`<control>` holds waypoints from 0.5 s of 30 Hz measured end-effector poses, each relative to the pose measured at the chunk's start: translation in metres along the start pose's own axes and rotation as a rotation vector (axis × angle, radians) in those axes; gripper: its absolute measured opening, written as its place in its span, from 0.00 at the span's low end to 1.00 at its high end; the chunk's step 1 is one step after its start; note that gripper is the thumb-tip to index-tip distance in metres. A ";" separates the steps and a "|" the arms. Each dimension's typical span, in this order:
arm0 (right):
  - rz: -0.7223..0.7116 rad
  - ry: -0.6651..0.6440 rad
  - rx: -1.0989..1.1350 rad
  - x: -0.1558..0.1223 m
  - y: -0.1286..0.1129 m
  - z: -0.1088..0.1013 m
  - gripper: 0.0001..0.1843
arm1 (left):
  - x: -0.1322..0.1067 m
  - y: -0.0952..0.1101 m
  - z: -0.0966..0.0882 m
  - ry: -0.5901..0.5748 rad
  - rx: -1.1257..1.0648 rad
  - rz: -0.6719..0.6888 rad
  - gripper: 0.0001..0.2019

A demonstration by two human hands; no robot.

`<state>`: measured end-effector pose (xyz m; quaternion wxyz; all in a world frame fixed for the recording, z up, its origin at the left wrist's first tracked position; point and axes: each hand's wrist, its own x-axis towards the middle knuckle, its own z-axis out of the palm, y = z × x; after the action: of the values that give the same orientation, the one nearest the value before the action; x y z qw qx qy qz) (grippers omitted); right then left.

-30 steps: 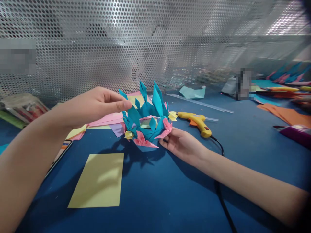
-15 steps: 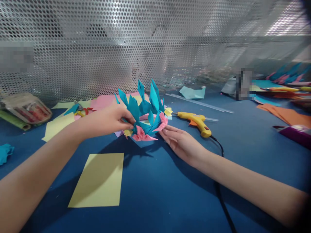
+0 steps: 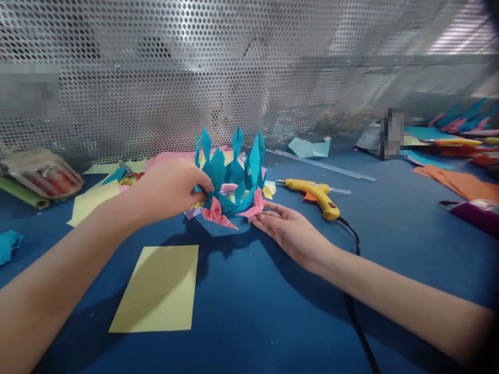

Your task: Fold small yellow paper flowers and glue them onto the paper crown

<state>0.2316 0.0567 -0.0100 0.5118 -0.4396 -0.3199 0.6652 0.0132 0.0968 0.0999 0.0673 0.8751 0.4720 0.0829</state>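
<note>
Left hand [image 3: 167, 189] pinching the left side of a spiky teal folded-paper crown [image 3: 215, 169] between thumb and fingers. Right hand [image 3: 292, 234] at the crown's lower right edge, fingers loosely extended; cannot tell whether they grip. Hands apart, crown between them, over a dark blue tabletop [image 3: 249, 322]. Pink folded-paper flowers [image 3: 215, 209] along crown's base. Yellow plastic glue gun [image 3: 312, 187] to the right; rectangular pale-yellow paper sheet [image 3: 158, 291] in front.

On the surface [image 3: 273, 322], toward its near edge, there is room to pass between the sheet [image 3: 156, 291] and the cord [image 3: 357, 323], while the glue gun [image 3: 314, 193] lies in the way right of the crown [image 3: 234, 172] and the mesh [image 3: 234, 72] bars the far edge.
</note>
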 end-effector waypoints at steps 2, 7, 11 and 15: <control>0.026 0.006 0.010 -0.002 -0.001 0.004 0.18 | -0.001 0.002 0.000 0.002 0.098 -0.010 0.13; 0.048 0.066 -0.013 -0.006 -0.005 0.009 0.20 | 0.000 0.004 0.006 -0.095 0.182 0.015 0.12; 0.001 0.129 -0.061 -0.007 -0.004 0.007 0.18 | -0.004 0.012 -0.007 -0.037 0.212 -0.092 0.11; -0.045 0.138 -0.108 -0.009 -0.002 0.006 0.17 | -0.027 0.020 -0.031 0.082 0.214 -0.220 0.13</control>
<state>0.2277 0.0487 -0.0029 0.5230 -0.5041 -0.3292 0.6034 0.0091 0.0647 0.1318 -0.0369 0.8162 0.5734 0.0602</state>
